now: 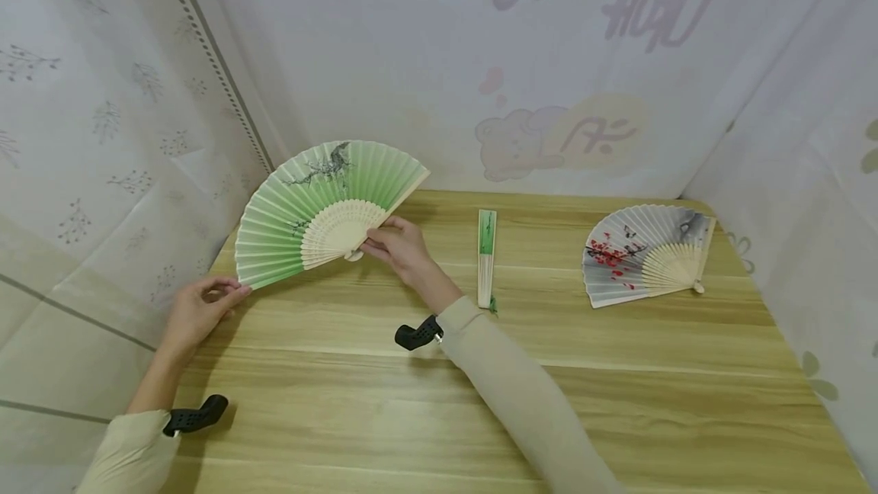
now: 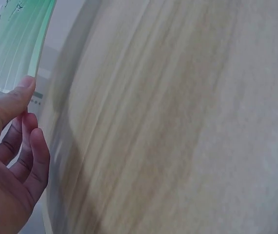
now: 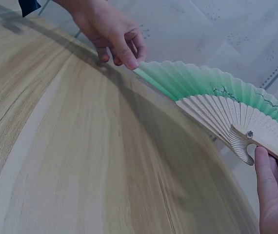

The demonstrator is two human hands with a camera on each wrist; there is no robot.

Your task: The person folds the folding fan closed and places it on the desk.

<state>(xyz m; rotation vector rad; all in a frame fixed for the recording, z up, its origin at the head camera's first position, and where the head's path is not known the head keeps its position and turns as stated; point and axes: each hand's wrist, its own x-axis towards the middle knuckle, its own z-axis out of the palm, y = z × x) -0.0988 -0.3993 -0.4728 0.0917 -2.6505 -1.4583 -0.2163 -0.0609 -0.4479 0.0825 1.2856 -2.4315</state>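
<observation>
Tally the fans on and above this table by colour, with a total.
Green: 2 (open green fan, folded green fan)
Grey: 1 (open grey fan)
Total: 3

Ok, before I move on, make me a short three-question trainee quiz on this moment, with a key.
1. True or false: the left hand and the right hand both hold the open green fan.
2. How many fans are in neither hand?
3. What colour are the blossoms on the grey fan? a) blue b) red c) yellow

Key: 1. true; 2. two, the folded green fan and the grey fan; 3. b
</observation>
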